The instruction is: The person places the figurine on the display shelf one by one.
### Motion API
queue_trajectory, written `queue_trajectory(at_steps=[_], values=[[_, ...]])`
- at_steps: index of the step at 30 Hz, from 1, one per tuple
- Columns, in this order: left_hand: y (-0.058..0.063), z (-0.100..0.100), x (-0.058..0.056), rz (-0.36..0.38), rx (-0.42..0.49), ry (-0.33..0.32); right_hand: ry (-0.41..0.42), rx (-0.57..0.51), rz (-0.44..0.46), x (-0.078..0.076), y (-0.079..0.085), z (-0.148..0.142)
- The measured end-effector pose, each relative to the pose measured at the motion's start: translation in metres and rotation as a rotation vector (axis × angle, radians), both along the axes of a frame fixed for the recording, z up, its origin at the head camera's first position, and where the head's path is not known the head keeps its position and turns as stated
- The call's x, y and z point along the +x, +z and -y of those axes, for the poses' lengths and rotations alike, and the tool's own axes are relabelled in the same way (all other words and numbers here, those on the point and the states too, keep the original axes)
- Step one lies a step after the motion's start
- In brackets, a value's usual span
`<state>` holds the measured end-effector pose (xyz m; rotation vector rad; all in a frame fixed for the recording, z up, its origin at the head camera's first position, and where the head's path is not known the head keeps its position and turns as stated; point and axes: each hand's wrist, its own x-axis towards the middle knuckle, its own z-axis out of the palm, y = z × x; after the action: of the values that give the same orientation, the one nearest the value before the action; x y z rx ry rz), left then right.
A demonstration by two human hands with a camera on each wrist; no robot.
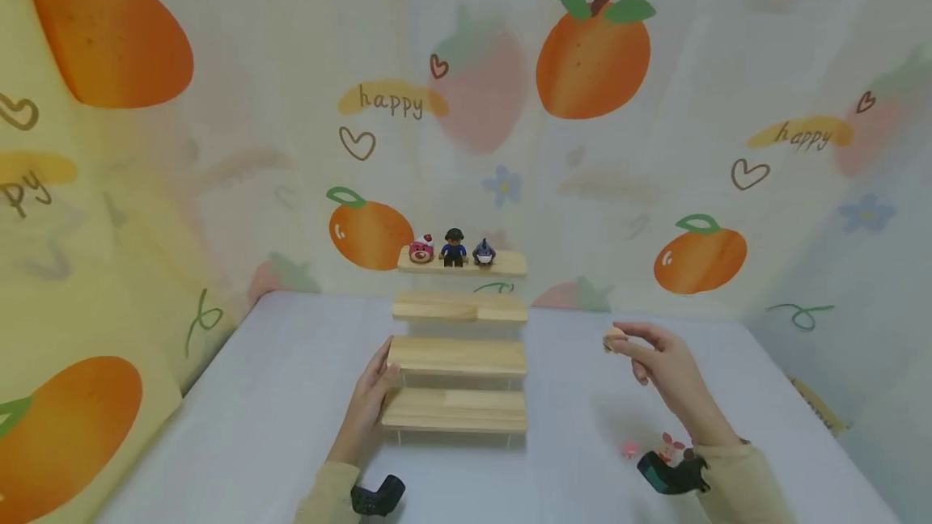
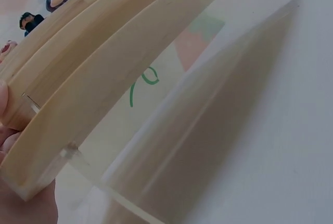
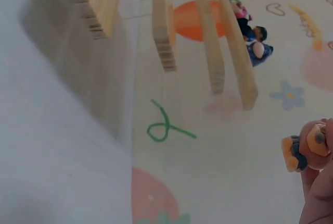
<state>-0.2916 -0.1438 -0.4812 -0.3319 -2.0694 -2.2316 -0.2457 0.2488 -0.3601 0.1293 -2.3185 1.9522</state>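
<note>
A tiered wooden display shelf (image 1: 457, 354) with clear supports stands on the white table. At its left side my left hand (image 1: 370, 395) grips the end of the second tier from the bottom; the left wrist view shows fingers (image 2: 26, 208) at the board's end. Right of the shelf, my right hand (image 1: 661, 366) is raised above the table, pinching a small toy figurine (image 3: 307, 148) with a brown, rounded body and orange feet. Along the top tier sit a pink bear-faced toy (image 1: 421, 249), a toy figure in dark clothes (image 1: 454, 249) and a blue-grey animal toy (image 1: 484, 253).
Near my right wrist, a small pink object (image 1: 629, 450) and a pink-eared toy (image 1: 668, 447) lie on the table (image 1: 240, 427), the latter partly hidden by the wrist camera. A fruit-patterned cloth (image 1: 291, 144) hangs behind and on both sides.
</note>
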Motion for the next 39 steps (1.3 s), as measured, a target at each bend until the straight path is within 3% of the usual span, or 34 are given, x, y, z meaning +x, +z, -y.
queue_trajectory(at_steps=[5, 11, 17, 20, 28, 34, 39], values=[[0.001, 0.000, -0.002, -0.007, 0.020, -0.006, 0.054, -0.088, -0.040, -0.034, 0.014, 0.030], [0.000, -0.002, 0.000, 0.011, 0.055, -0.017, 0.064, -0.161, -0.034, -0.068, 0.026, 0.064], [0.002, -0.002, 0.000, -0.004, 0.045, -0.005, 0.125, -0.341, 0.015, -0.095, 0.032, 0.091], [0.003, -0.001, 0.001, 0.000, 0.036, 0.003, 0.131, -0.391, 0.019, -0.103, 0.034, 0.101], [0.004, -0.001, 0.000, 0.000, 0.059, 0.000, 0.045, -0.251, -0.022, -0.119, 0.035, 0.118], [-0.001, -0.002, 0.005, -0.001, 0.059, -0.030, -0.004, -0.254, 0.025, -0.122, 0.029, 0.124], [0.003, -0.001, 0.003, -0.013, 0.105, -0.029, 0.013, -0.244, 0.003, -0.128, 0.029, 0.127]])
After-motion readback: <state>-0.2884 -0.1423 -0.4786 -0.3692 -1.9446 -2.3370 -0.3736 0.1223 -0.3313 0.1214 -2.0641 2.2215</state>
